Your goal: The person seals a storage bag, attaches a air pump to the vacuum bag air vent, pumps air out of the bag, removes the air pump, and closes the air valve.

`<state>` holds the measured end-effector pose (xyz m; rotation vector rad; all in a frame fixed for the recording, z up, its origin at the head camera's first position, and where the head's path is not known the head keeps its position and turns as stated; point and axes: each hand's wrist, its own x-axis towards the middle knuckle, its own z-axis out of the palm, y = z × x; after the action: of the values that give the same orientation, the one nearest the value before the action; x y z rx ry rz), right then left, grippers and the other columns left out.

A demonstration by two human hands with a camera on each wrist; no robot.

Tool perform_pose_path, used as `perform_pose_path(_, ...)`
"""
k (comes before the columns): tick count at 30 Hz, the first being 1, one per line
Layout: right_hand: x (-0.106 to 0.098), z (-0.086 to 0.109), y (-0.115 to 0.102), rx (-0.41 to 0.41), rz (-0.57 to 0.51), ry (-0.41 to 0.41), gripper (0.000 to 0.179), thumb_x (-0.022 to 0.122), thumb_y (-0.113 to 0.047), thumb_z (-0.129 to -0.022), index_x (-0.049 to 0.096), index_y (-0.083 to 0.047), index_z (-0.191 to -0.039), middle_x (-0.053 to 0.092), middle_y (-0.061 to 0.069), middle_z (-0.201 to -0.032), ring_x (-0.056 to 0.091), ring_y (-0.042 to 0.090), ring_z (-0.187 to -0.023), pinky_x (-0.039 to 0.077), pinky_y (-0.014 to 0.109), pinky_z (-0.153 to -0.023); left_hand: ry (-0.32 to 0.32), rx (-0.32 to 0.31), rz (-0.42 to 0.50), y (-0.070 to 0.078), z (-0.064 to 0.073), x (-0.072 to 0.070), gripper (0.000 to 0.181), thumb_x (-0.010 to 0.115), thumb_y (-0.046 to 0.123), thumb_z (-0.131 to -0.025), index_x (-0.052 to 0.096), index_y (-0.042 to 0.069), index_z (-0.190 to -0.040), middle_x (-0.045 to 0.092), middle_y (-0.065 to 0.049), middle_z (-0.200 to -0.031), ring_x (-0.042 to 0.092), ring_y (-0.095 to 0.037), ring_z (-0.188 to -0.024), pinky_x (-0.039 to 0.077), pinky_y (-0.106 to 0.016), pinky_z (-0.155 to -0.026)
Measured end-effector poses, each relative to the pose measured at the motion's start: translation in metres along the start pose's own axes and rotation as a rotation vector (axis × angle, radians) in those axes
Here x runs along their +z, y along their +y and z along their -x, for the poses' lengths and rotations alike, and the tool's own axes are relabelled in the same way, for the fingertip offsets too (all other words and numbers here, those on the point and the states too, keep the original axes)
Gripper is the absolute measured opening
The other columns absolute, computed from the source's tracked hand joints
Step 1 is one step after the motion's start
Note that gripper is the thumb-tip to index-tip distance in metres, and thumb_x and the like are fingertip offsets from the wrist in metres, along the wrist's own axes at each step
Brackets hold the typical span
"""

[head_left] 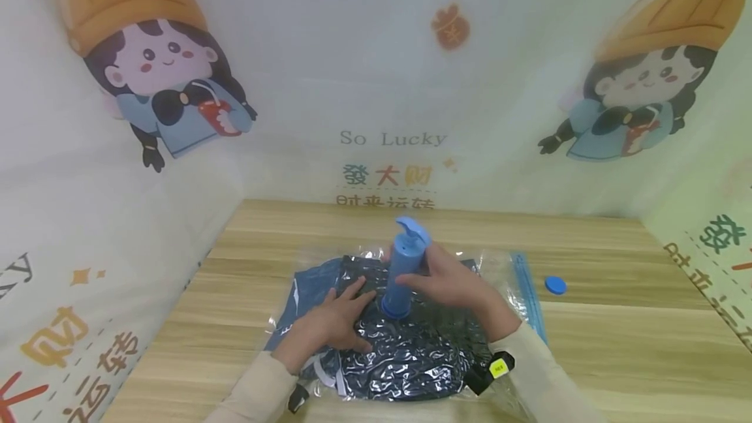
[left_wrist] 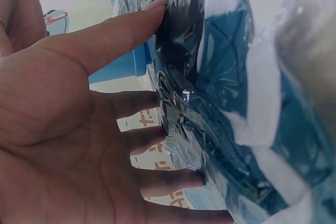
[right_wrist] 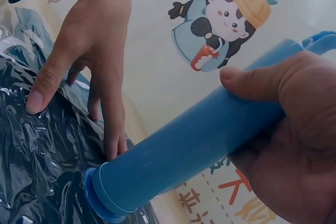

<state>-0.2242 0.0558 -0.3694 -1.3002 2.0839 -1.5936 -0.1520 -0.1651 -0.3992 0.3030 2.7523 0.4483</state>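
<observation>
A blue hand pump (head_left: 405,266) stands almost upright on a clear plastic vacuum bag (head_left: 499,273), its base on the bag's round blue valve (right_wrist: 94,198). Dark and blue folded clothes (head_left: 411,361) show through the wrinkled film. My right hand (head_left: 452,282) grips the pump's barrel, with the thumb along its near side. Fingers spread, my left hand (head_left: 337,322) presses on the bag just left of the pump; in the left wrist view its fingertips touch the film. The pump's handle (head_left: 414,230) sits low against the top of the barrel.
A round blue cap (head_left: 555,285) lies on the wooden table (head_left: 617,318) right of the bag. The bag's blue zip edge (head_left: 529,292) runs along its right side. A printed cloth (head_left: 388,83) hangs behind and at both sides of the table.
</observation>
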Motion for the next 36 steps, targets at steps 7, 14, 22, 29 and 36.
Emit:
perform_pose_path(7,-0.004,0.000,0.002,-0.028,-0.028,-0.041,0.050,0.066,0.006,-0.094,0.043,0.002,-0.138,0.061,0.015,-0.125,0.056,0.035,-0.123,0.044,0.048,-0.105,-0.006,-0.003,0.003,-0.001,-0.002,0.002,0.096,0.089,0.038,-0.077,0.041,0.014,-0.156,0.017,-0.011,-0.167,0.021,-0.061,-0.140,0.030,-0.077,-0.100)
perform_pose_path(14,0.007,0.004,-0.003,0.142,0.049,0.167,0.072,0.078,-0.014,-0.092,0.037,-0.006,-0.151,0.058,0.015,-0.133,0.057,0.034,-0.122,0.048,0.050,-0.100,-0.009,0.011,0.000,0.000,-0.002,0.001,0.096,0.088,0.038,-0.078,0.040,0.013,-0.157,0.015,-0.011,-0.168,0.020,-0.061,-0.140,0.029,-0.078,-0.099)
perform_pose_path(22,0.018,-0.002,-0.014,0.144,0.155,0.518,0.075,0.087,-0.022,-0.083,0.048,-0.012,-0.146,0.064,0.007,-0.122,0.065,0.026,-0.109,0.056,0.044,-0.089,-0.001,0.013,-0.002,0.000,-0.001,0.002,0.095,0.088,0.038,-0.078,0.041,0.012,-0.156,0.016,-0.013,-0.167,0.020,-0.061,-0.141,0.029,-0.076,-0.101)
perform_pose_path(29,0.021,0.001,-0.007,0.014,0.147,0.518,0.068,0.084,-0.012,-0.085,0.050,-0.009,-0.145,0.065,0.009,-0.123,0.065,0.025,-0.110,0.055,0.036,-0.091,0.001,0.010,-0.004,-0.002,-0.002,0.003,0.095,0.088,0.038,-0.078,0.041,0.013,-0.156,0.015,-0.012,-0.167,0.019,-0.061,-0.141,0.030,-0.077,-0.100)
perform_pose_path(36,0.021,0.002,-0.006,0.031,0.120,0.472,0.055,0.078,-0.002,-0.086,0.054,0.001,-0.136,0.063,0.017,-0.123,0.064,0.033,-0.113,0.054,0.041,-0.093,-0.007,0.001,-0.006,-0.002,-0.002,0.003,0.094,0.087,0.039,-0.079,0.040,0.013,-0.157,0.014,-0.011,-0.168,0.019,-0.061,-0.141,0.030,-0.077,-0.099)
